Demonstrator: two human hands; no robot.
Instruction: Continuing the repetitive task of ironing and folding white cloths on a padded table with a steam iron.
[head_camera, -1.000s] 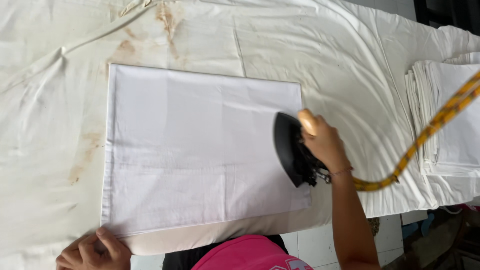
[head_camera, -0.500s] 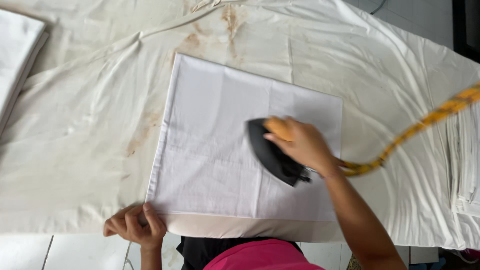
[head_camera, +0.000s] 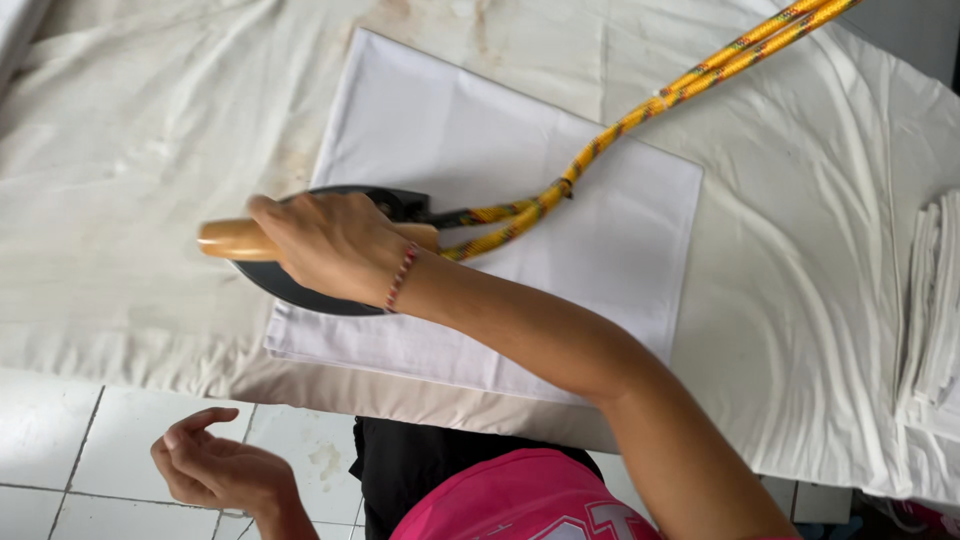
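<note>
Wrapping my right hand (head_camera: 335, 248) round the pale wooden handle (head_camera: 232, 240), I have the iron (head_camera: 320, 290) shut firmly in my fist, fingers curled over the top so the weight sits under my palm and I can press straight down. The handle is smooth and rounded, its blunt end poking out past my knuckles; the body beneath is dark, flat-soled and tapered, lying on the near left corner of the white cloth (head_camera: 560, 200). That cloth is a crisp folded rectangle, smooth apart from faint fold lines, squared up near the table's front edge where I judge my arm reaches it without strain. From the back of the iron a braided yellow cord (head_camera: 640, 115), flecked with red and dark threads, climbs away to the upper right, held clear of the fabric. Under everything lies a cream padded cover (head_camera: 130, 180), rumpled and marked with brownish stains. A stack of folded white linen (head_camera: 935, 310) sits at the far right edge, well apart. My left hand (head_camera: 215, 465) hangs below the table edge over the tiled floor (head_camera: 60, 450), fingers loosely curled, holding nothing.
</note>
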